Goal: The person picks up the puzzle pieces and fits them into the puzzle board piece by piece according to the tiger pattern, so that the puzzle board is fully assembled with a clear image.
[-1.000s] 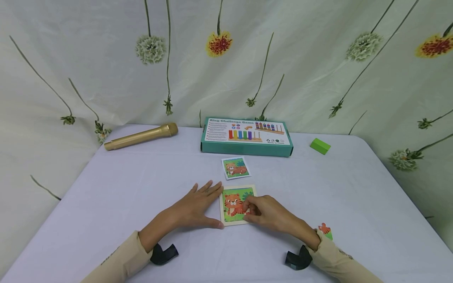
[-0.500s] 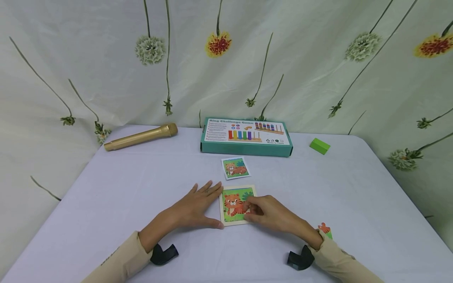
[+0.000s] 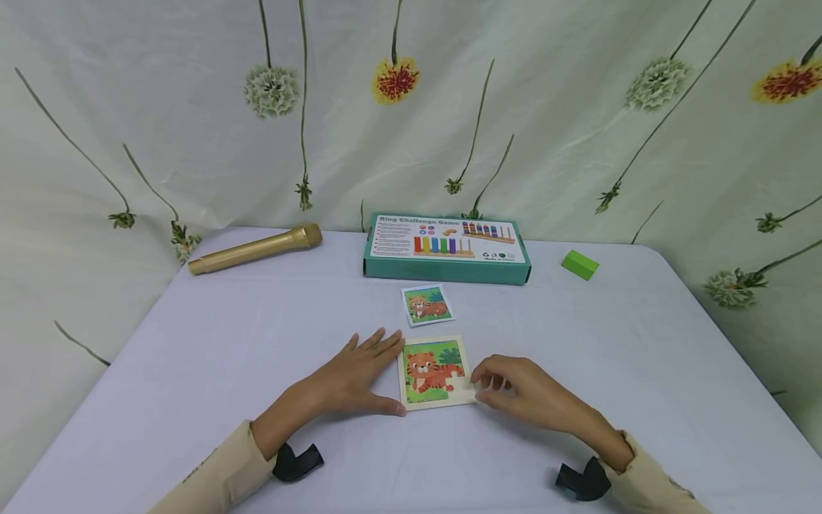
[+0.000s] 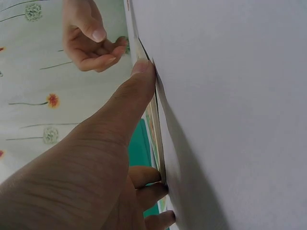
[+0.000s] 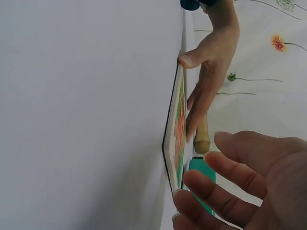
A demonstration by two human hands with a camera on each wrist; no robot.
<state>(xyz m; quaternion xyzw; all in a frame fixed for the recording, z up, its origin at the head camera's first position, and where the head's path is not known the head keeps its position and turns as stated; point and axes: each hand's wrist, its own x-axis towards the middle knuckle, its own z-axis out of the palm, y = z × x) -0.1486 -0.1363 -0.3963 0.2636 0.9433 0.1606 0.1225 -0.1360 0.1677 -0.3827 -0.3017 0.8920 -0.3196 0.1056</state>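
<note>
A square wooden tiger puzzle lies in front of me in the head view, bare wood showing at its lower right. My left hand is spread flat beside it, thumb and fingertips touching the puzzle's left edge. In the left wrist view that thumb lies against the edge of the puzzle's frame. Just off the opposite edge hovers my right hand, its fingers loosely bent. Seen from the right wrist, nothing sits between the right fingers. A small tiger picture card lies beyond the puzzle.
A teal Ring Challenge Game box stands at the back of the white-covered table. To its left is a gold microphone; to its right, a green block. A flowered cloth hangs behind.
My right hand has drawn back to the right, off the puzzle, uncovering its lower right. The loose tiger piece near the right sleeve is now out of sight. My left hand stays put.
</note>
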